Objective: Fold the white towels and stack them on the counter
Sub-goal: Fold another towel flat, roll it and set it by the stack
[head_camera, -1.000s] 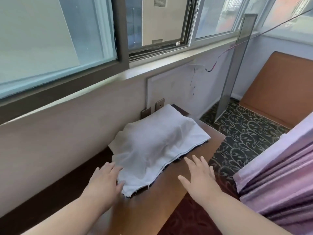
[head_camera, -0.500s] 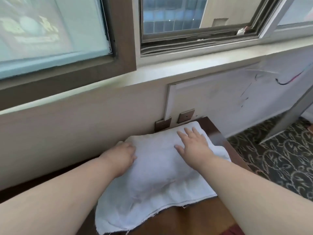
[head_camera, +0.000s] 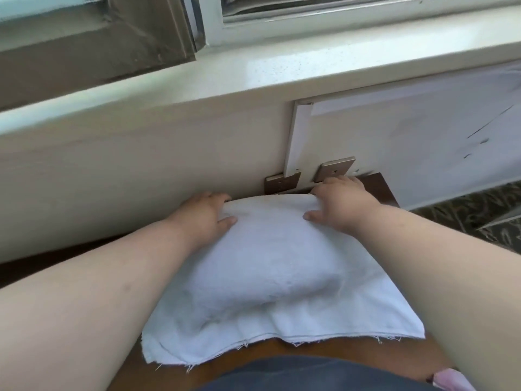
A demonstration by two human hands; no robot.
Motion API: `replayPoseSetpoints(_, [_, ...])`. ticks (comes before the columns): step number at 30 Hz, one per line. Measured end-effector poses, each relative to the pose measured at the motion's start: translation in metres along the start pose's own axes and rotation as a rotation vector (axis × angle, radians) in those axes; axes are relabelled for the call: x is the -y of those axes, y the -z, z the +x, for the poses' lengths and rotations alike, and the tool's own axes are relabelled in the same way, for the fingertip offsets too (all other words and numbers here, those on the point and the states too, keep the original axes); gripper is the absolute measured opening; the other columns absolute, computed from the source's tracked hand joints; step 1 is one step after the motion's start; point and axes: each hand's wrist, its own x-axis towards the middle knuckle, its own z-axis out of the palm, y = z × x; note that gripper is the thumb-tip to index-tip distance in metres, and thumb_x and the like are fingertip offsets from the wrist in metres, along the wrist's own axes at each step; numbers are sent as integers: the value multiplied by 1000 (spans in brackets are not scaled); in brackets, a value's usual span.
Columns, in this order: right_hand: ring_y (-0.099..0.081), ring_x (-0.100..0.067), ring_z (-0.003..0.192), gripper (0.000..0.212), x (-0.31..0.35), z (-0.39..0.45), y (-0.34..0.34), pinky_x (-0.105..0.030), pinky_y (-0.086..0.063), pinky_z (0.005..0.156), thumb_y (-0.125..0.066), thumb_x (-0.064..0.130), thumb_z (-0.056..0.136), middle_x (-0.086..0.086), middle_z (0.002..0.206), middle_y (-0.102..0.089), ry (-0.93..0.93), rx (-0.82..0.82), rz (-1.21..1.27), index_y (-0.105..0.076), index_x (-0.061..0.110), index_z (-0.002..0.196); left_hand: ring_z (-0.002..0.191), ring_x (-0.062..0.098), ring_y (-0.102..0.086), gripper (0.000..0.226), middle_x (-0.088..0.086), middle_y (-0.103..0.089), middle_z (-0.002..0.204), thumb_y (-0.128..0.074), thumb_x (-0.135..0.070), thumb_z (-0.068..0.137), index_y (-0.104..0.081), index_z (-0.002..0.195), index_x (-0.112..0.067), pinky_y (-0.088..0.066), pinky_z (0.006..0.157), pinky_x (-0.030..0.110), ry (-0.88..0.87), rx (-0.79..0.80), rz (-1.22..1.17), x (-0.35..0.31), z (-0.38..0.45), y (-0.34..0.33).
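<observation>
A white towel [head_camera: 262, 277] lies humped over something bulky on the brown wooden counter [head_camera: 296, 354], its frayed near edge toward me. My left hand [head_camera: 205, 213] grips the towel's far left edge, fingers curled over it by the wall. At the far right corner my right hand [head_camera: 338, 204] holds the edge the same way, thumb on top and fingers tucked behind. What sits under the towel is hidden.
A cream wall [head_camera: 127, 176] and window sill [head_camera: 253, 69] rise right behind the counter. Two bronze socket plates [head_camera: 334, 168] sit on the wall by my right hand. A white panel [head_camera: 408, 142] stands at right, patterned carpet [head_camera: 465, 218] beyond the counter's right end.
Both hands slid from the towel's top to its far edge at the wall and closed on it. My head has leaned in closer and lower.
</observation>
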Motion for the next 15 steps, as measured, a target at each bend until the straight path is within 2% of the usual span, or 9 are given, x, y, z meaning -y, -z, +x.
replayPoseSetpoints(1, [-53,-27,109,57,-1,0,2,-40,-39,91,-54,69,76,1,107,-60,57,-15,6,-64,29,115,107,25,-54,38,0,-59,112,-55,-53,88,-57,117,-28,-41,83,30,-45,-28,15,0,-1,3])
replayPoseSetpoints(3, [-55,-26,98,42,-2,-3,2,-38,-44,82,-59,61,82,1,96,-57,154,-53,52,-61,25,104,89,20,-51,20,-7,-51,92,-59,-48,87,-54,91,-30,-34,67,28,-105,-73,20,-4,-5,10])
replayPoseSetpoints(5, [-54,-25,85,31,-2,-10,-1,-38,-46,72,-60,55,86,6,85,-52,197,-76,106,-49,26,94,75,18,-47,23,-9,-46,81,-59,-43,88,-44,82,-27,-27,54,28,-126,-85,45,-9,-12,14])
replayPoseSetpoints(8, [-49,-21,68,35,-5,-20,0,-35,-37,58,-58,58,87,13,71,-44,173,-88,146,-38,30,87,60,15,-45,25,-9,-45,70,-54,-43,93,-41,87,-22,-24,48,30,-91,-84,98,-11,-29,16])
replayPoseSetpoints(12, [-47,-13,61,42,-8,-33,12,-33,-31,52,-51,72,83,14,67,-47,159,-89,68,-34,34,80,68,27,-49,31,-2,-53,78,-51,-50,94,-45,105,-21,-37,58,32,-112,-159,148,-15,-54,23])
replayPoseSetpoints(14, [-44,-7,58,45,-7,-42,21,-31,-29,49,-49,75,81,15,63,-46,164,-132,15,-36,34,70,69,28,-52,32,0,-58,80,-51,-52,93,-46,104,-22,-42,59,33,-130,-213,164,-15,-65,28])
replayPoseSetpoints(15, [-46,-10,58,46,-7,-49,25,-31,-31,50,-49,74,82,14,63,-47,162,-149,-27,-36,33,68,67,28,-52,32,-1,-59,79,-50,-53,93,-47,101,-23,-42,57,33,-141,-236,177,-14,-73,31])
